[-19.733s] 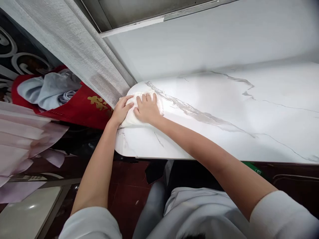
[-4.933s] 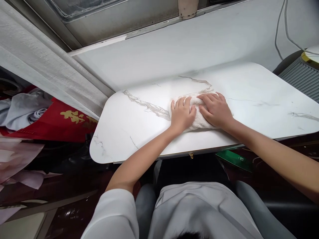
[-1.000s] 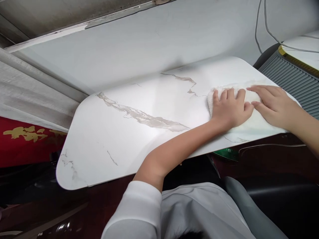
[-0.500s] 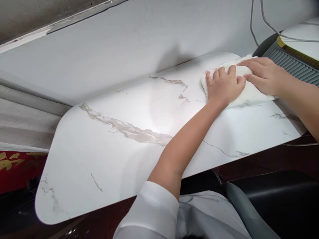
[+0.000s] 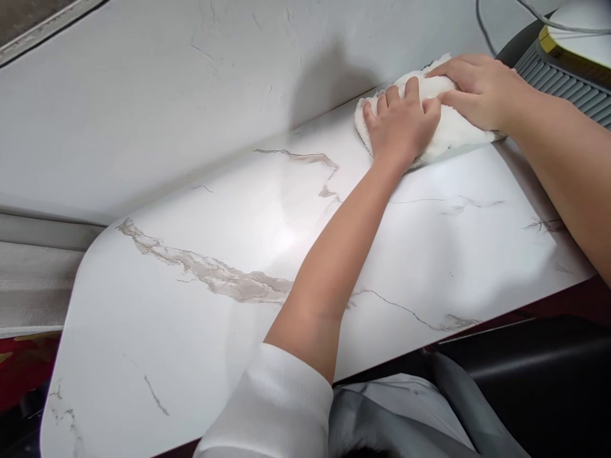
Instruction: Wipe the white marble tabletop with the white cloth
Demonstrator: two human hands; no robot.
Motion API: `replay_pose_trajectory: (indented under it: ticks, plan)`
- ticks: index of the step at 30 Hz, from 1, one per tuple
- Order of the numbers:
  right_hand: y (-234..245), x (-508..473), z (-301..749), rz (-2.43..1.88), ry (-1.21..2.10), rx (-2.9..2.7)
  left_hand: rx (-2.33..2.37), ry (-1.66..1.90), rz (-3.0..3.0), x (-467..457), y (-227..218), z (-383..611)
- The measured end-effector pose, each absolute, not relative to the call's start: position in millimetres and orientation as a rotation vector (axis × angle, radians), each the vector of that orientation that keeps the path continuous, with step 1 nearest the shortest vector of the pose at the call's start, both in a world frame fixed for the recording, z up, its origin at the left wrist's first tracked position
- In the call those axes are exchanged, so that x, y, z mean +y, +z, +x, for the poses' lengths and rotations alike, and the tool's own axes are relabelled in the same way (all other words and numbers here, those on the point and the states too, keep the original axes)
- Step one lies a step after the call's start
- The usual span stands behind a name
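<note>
A white fluffy cloth (image 5: 451, 127) lies bunched on the far right corner of a white marble-patterned tabletop (image 5: 229, 254), close to the wall. My left hand (image 5: 401, 124) presses down on the cloth's left part, its fingers curled over it. Beside it, my right hand (image 5: 477, 89) lies flat on the cloth's right part with the fingers stretched toward the left hand. Both arms reach out across the tabletop in white sleeves.
A pale grey wall (image 5: 191, 95) rises straight behind the table. A grey ribbed device with a yellow edge (image 5: 563, 76) stands just past the table's right end, with cables (image 5: 482, 25) above it. Grey curtain folds (image 5: 33, 280) hang at the left.
Both hands have slid the cloth from the table's left corner across to the far right corner. In the last second it moved farther back toward the wall.
</note>
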State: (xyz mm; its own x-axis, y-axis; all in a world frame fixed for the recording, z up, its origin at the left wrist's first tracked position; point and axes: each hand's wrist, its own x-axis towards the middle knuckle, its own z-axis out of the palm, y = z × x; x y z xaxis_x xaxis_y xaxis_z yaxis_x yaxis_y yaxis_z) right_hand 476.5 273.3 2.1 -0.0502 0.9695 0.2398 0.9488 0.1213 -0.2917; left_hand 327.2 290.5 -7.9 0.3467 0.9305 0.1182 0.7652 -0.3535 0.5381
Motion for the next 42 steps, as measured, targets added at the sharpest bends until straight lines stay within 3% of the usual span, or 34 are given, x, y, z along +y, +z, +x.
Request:
replay_pose_trajectory:
  ticks: [14, 30, 42]
  plan:
    - [-0.3, 284.0, 486.2, -1.917, 0.137, -1.975, 1.489, 0.505, 2.337, 300.7, -4.3, 328.1]
    - [-0.9, 104.3, 471.5, -2.058, -0.011, -1.930, 1.194, 0.607, 2.662, 156.9, -4.5, 304.3]
    - [-7.8, 14.7, 395.5, -1.788, -0.263, -2.179, 1.227, 0.477, 2.619, 65.3, 4.0, 223.4]
